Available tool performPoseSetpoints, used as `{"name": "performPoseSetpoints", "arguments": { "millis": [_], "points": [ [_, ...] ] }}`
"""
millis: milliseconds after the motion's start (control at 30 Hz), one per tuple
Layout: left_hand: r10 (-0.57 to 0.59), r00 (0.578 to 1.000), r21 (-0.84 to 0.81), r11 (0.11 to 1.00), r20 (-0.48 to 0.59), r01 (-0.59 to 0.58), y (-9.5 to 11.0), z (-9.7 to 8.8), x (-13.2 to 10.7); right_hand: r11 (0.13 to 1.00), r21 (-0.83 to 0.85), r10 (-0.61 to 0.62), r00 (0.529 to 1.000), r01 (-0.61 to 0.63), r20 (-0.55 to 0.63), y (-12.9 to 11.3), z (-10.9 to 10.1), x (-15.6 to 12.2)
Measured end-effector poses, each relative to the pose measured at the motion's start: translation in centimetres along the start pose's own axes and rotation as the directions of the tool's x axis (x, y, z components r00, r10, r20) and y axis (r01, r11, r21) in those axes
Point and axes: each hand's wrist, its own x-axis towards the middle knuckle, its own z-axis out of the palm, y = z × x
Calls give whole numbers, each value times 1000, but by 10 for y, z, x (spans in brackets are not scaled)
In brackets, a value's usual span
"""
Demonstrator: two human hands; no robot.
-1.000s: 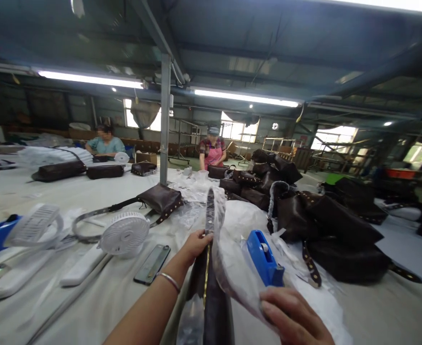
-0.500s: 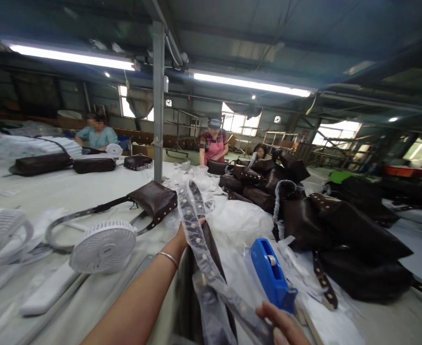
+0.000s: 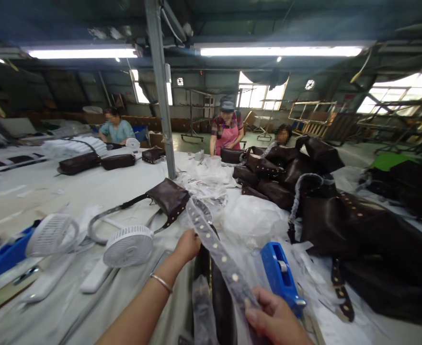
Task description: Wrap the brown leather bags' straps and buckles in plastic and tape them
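Note:
A studded strap (image 3: 218, 249) in clear plastic wrapping runs from the middle of the table down toward me. My right hand (image 3: 273, 314) pinches its lower part between thumb and fingers. Farther up, my left hand (image 3: 188, 245), with a bangle on the wrist, is closed at the strap's edge; its fingertips are partly hidden behind the plastic. Beneath the strap lies a dark brown leather bag (image 3: 222, 292), partly covered by it. Just right of the strap stands a blue tape dispenser (image 3: 280, 273).
White handheld fans (image 3: 129, 245) lie at left beside another brown bag (image 3: 168, 202). A heap of brown bags (image 3: 325, 220) fills the right side. Crumpled white plastic (image 3: 252, 215) lies mid-table. A metal post (image 3: 162, 96) rises from the table. Several people sit or stand beyond.
My right hand has come up and in, and now grips the strap's lower part. The strap is drawn straighter. The view has shifted left and tilted down.

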Motion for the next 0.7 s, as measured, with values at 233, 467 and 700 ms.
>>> {"name": "performPoseSetpoints", "arguments": {
  "millis": [233,467,700],
  "points": [
    [-70,973,-216,969,218,118,79,-4,-109,994,-16,-112,994,112,4,-71,39,8],
    [-108,994,-424,899,33,112,119,23,-135,909,-298,-257,955,292,152,-61,46,6],
    [-118,985,-441,896,-127,51,128,7,-132,845,-474,-253,966,247,52,-51,14,-7]
  ]
}}
